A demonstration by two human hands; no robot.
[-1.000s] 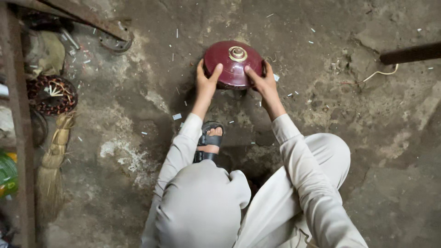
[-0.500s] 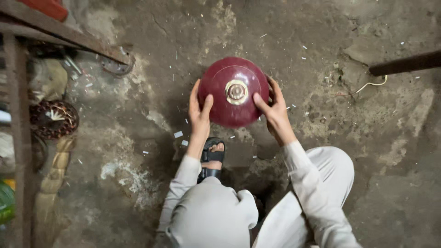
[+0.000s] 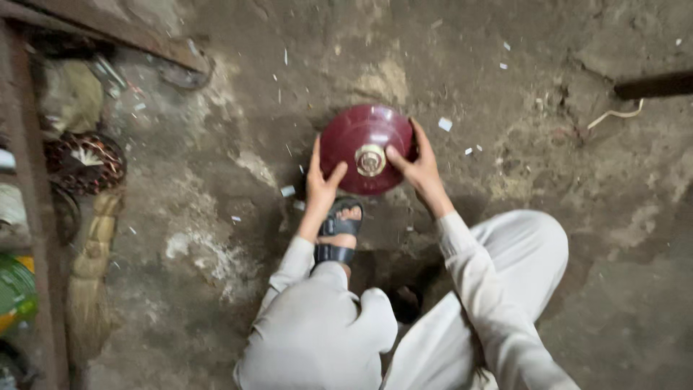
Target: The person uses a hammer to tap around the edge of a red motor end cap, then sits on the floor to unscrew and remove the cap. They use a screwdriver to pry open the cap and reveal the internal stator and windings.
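Two hands are on the maroon dome-shaped bowl (image 3: 364, 148), which sits just above the middle of my view, tipped so that its rounded back and the brass-coloured disc (image 3: 370, 159) at its centre face up toward me. I judge this to be the turning or positioning step: the bowl is gripped at both sides and angled over the dirt floor (image 3: 505, 144), not lying flat on it as far as I can tell.

My left hand (image 3: 320, 184) presses against the bowl's rim at about eight o'clock, fingers spread and pointing up along the curve, thumb reaching toward the disc. My right hand (image 3: 417, 167) cups the rim at about three o'clock, fingers curled round the edge, thumb lying across the back near the disc. Both are well open, clamping the bowl between the palms rather than closing into fists.

As I judge it, the next move calls for even pressure from both sides, since the smooth curved surface could slip out of an open-palmed hold.

At six o'clock from the bowl my sandalled foot (image 3: 338, 235) rests on the floor, between my pale-trousered knees. A broom (image 3: 90, 274) lies at the far left, about eight o'clock.
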